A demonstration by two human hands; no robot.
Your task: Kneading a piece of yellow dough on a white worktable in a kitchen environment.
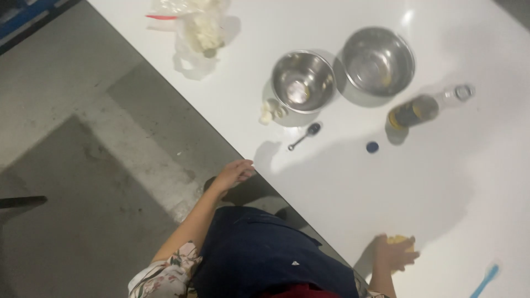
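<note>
The right hand (395,254) presses closed on a yellowish lump of dough (398,240) on the white table (342,187), apparently kneading, while the left hand (234,174) rests open and empty at the table's edge, the spoon (305,136) and steel bowls (302,81) well beyond both.

A white table (342,187) bears two steel bowls (302,80), a spoon (305,136), bottle (424,108), blue cap (372,147) and plastic bag (197,34)

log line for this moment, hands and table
left hand: open at table edge | right hand: on yellowish lump | bowls, spoon, bottle: untouched
</note>
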